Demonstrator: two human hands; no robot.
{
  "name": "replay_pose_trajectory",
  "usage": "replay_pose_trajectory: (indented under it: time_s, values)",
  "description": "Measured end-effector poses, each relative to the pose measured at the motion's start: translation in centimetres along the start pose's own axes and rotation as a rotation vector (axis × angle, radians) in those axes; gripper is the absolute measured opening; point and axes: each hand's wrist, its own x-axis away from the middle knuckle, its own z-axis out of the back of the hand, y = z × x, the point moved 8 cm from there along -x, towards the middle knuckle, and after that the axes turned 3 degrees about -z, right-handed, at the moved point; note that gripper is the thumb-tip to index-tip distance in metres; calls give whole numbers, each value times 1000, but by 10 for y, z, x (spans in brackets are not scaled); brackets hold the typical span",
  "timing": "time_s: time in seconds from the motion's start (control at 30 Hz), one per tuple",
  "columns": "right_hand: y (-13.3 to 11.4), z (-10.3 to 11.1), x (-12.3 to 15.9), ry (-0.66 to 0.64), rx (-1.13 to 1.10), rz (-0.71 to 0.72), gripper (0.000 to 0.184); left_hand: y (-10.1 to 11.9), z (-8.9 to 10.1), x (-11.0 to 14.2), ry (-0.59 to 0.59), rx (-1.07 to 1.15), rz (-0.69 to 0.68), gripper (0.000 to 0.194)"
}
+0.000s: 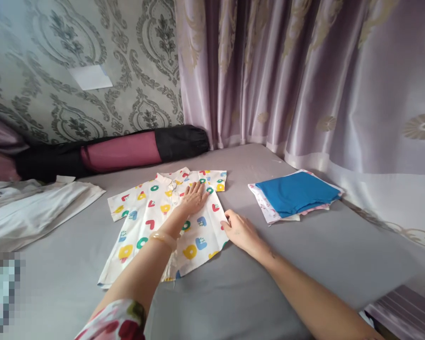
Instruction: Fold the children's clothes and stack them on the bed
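A short-sleeved, collared white fabric shirt [159, 215] with multicoloured prints lies spread, lightly creased, at the frame's centre. The left hand [194, 198], open, rests palm-down on its upper right; the right hand [242, 231], fingers curled, pinches its right edge.

Gray wall [125, 28] has dark swirls & white patch [92, 78] on it. Shiny purple curtains [262, 71] w/ gold bits hang by gray bed [226, 297].

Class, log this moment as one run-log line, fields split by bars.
left hand: flat on printed shirt | right hand: at its side edge | shirt: spread on grey sheet | folded clothes: right
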Motion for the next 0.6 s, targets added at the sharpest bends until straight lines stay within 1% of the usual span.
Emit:
replay_pose_trajectory:
  time_s: [0.1,0.2,0.27,0.33,0.4,0.47,0.53,0.6]
  values:
    - [-3,1,3,33,18,21,16,1,8,-5,-61,-26,-15,58]
    - [-4,1,5,37,25,10,16,7,23,-19,-102,-64,31,52]
    - [-4,0,5,20,27,1,16,17,32,-33,-89,-74,76,53]
    - [-5,0,6,9,29,4,15,34,38,-47,-43,-72,63,51]
    - [-5,2,7,18,24,16,14,55,39,-60,-5,-62,24,48]
    - [-4,2,7,27,19,18,13,73,34,-70,-1,-34,12,48]
    - [-3,1,7,28,15,10,13,84,26,-80,-20,12,36,48]
    - [-1,0,6,25,11,0,13,88,19,-88,-32,44,73,46]
